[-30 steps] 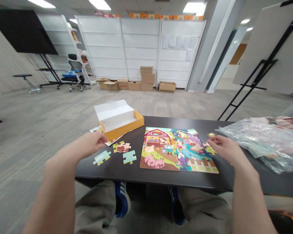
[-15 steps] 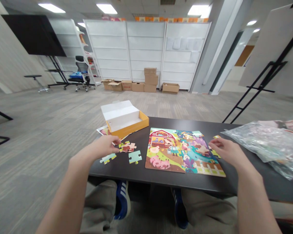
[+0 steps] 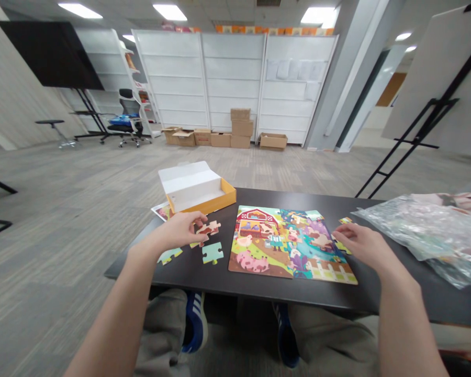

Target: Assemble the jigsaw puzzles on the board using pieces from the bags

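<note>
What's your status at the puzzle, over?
Left hand at brown piece, grip unclear. Right hand near green piece, hold unclear. Farm puzzle flat on table. Left hand partly hides loose pieces.

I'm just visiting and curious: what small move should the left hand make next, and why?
Probably, I'd have the left hand secure the brown piece between thumb and finger. Its fingertips are already at that piece's edge, though I can't tell whether they grip it, and the piece lies apart from the puzzle picture.
</note>
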Demonstrator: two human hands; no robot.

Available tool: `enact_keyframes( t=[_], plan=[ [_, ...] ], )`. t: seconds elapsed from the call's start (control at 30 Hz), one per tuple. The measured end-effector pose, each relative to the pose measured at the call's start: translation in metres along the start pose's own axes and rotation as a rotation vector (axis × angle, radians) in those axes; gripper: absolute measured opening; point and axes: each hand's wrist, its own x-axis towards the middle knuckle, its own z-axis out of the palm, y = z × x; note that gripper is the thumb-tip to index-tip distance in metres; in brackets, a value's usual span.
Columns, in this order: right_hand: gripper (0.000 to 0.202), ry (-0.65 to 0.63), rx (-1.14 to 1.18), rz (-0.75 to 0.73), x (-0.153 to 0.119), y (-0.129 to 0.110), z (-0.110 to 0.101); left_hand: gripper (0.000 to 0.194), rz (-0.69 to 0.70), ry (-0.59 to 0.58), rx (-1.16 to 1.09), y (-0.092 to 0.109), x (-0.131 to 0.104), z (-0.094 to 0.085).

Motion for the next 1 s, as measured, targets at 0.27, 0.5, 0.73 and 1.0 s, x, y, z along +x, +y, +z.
enact_keyframes(
  t=[0.27, 0.5, 0.73, 1.0],
  plan=[
    [0.034, 0.015, 0.005, -0.021, -0.003, -0.007, -0.002, 0.05, 0.045, 0.239, -0.022, 0.001, 0.018, 0.009],
    [0.031, 0.045, 0.043, -0.032, -0.007, -0.012, -0.004, 0.05, 0.138, 0.208, 0.039, 0.013, 0.032, 0.02],
    [0.027, 0.055, 0.08, -0.013, -0.011, -0.027, -0.006, 0.047, 0.154, 0.213, 0.164, 0.018, 0.052, 0.031],
    [0.023, 0.051, 0.135, -0.021, -0.018, -0.049, -0.006, 0.037, 0.319, 0.297, 0.169, 0.045, 0.058, 0.038]
  ],
)
